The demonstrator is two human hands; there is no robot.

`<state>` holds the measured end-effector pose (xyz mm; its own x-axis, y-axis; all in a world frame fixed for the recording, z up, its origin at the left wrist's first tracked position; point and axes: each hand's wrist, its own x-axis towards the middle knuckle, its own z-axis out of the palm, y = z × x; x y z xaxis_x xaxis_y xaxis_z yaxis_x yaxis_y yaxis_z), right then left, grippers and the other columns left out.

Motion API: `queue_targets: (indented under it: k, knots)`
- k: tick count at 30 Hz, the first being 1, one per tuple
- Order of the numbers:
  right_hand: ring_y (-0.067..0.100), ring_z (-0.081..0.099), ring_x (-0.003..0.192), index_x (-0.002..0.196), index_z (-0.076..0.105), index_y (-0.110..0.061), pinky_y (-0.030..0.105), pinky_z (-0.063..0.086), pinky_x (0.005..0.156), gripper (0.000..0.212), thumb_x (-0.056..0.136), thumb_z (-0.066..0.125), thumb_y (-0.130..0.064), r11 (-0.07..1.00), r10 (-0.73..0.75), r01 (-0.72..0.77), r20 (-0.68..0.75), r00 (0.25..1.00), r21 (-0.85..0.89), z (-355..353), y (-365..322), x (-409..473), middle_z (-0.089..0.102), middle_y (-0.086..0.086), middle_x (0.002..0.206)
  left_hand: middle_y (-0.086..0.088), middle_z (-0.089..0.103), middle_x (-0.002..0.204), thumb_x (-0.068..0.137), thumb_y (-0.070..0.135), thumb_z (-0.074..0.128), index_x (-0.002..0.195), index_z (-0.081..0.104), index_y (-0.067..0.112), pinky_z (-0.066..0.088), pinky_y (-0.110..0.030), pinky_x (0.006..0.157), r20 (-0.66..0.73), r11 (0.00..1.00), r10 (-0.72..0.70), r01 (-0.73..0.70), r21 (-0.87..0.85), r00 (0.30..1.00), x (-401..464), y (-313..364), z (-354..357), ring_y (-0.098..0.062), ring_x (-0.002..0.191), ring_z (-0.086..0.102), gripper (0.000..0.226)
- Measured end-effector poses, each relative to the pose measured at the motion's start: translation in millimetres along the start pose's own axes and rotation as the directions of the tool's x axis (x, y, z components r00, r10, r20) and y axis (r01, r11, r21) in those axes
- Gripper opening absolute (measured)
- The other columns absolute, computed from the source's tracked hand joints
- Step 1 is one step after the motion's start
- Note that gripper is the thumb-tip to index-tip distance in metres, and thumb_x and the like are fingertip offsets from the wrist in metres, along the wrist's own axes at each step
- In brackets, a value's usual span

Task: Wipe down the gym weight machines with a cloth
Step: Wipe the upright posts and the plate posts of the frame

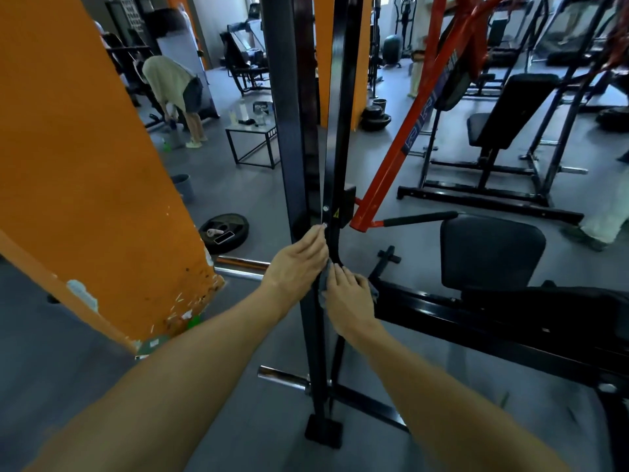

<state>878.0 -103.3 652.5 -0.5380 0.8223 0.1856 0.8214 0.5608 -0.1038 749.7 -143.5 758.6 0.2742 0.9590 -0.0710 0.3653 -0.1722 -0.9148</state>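
right hand (347, 294) pressing grey cloth (323, 287) to black upright (316, 335), grip bunched round it, left hand (299, 260) steadying, fingers straight; likely to slip if pressure eases.

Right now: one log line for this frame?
phase: wiping | right hand: presses grey cloth on black upright | left hand: fingers rest on upright

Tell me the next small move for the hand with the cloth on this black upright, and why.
Probably slide the right hand down the black upright, keeping the grey cloth pressed on it. The cloth sits at mid-height, the left hand rests on the post just above, and a long stretch of post runs below to the floor.
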Motion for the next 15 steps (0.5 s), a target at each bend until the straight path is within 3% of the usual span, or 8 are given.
queue_targets:
  k: [3,5,9,15]
  knots:
    - [0.031,0.046,0.140,0.152,0.037,0.002,0.045,0.039,0.111,0.061,0.101,0.054,-0.026,0.998,0.041,-0.044,-0.054,0.998,-0.041,8,-8,4,0.049,0.017,0.151,-0.019,0.028,0.160,0.104,0.044,0.041,0.155,0.022,-0.002,-0.006,-0.054,0.122,-0.053,1.000,-0.005,0.003,-0.025,0.999,5,1,9,-0.043,0.153,0.012,0.071]
    - [0.031,0.057,0.131,0.144,0.051,0.000,0.044,0.048,0.102,0.060,0.095,0.066,-0.030,0.998,-0.021,0.018,-0.055,0.998,-0.068,12,0,-2,0.059,0.016,0.141,-0.019,0.030,0.159,0.104,0.044,0.040,0.154,0.023,-0.004,-0.004,-0.054,0.123,-0.061,1.000,-0.001,-0.001,-0.021,0.998,5,3,10,-0.043,0.152,0.014,0.071]
    - [0.030,0.060,0.127,0.138,0.059,-0.004,0.044,0.051,0.099,0.069,0.076,0.085,-0.018,0.994,-0.096,0.088,-0.136,0.986,-0.064,3,28,-28,0.062,0.014,0.139,-0.020,0.037,0.154,0.101,0.053,0.043,0.151,0.032,-0.004,0.001,-0.055,0.124,-0.112,0.999,0.004,-0.007,-0.033,0.994,2,3,13,-0.044,0.150,0.021,0.076]
    - [0.032,0.061,0.124,0.133,0.063,-0.005,0.046,0.051,0.095,0.077,0.063,0.094,-0.014,0.993,0.028,-0.051,-0.208,0.978,-0.104,-9,90,-87,0.065,0.012,0.135,-0.022,0.037,0.153,0.100,0.061,0.038,0.150,0.030,-0.006,0.000,-0.058,0.123,-0.169,0.999,0.038,-0.036,0.012,0.985,6,6,27,-0.045,0.149,0.022,0.084]
